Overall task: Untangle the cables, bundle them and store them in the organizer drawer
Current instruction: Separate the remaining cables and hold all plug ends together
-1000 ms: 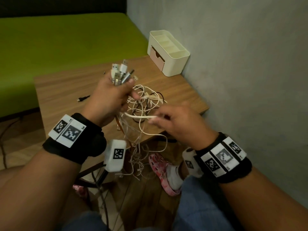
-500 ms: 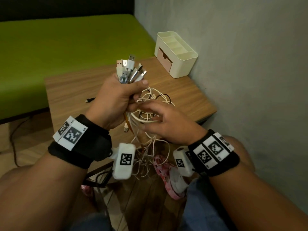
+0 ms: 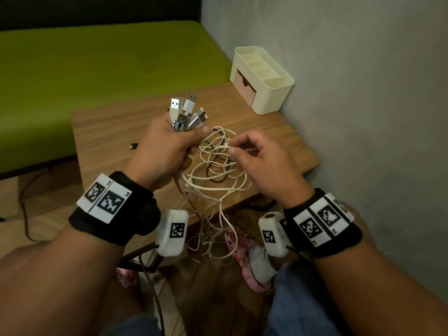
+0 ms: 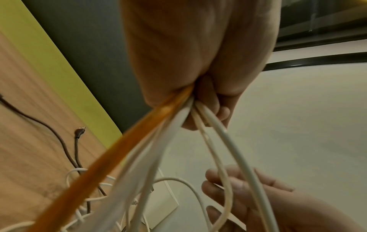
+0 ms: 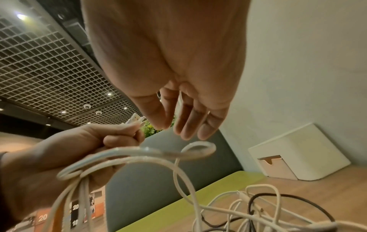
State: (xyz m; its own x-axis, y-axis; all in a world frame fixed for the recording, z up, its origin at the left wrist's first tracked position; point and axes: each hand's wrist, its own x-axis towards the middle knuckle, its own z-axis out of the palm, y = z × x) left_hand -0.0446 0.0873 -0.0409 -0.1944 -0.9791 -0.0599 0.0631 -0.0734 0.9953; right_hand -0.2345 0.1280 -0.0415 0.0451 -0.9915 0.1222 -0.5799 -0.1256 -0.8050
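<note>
- The left hand (image 3: 167, 151) has a tight grip round a bunch of cables (image 3: 219, 175), plugs (image 3: 186, 113) sticking up.
- The right hand (image 3: 263, 163) pinches one white strand in the tangle.
- Loops lie on the tabletop (image 3: 109, 132) and hang over its edge.
- The organizer (image 3: 263, 80) sits at the far corner, well apart.

A public indoor lounge or commercial seating area is suggested. A small wooden table (image 3: 286, 132) is set in the frame's centre against a grey wall (image 3: 363, 93) at right, with a green upholstered bench (image 3: 97, 69) at upper left. An open-grid ceiling (image 5: 39, 62) with recessed lights is seen in the right wrist view's upper left.
</note>
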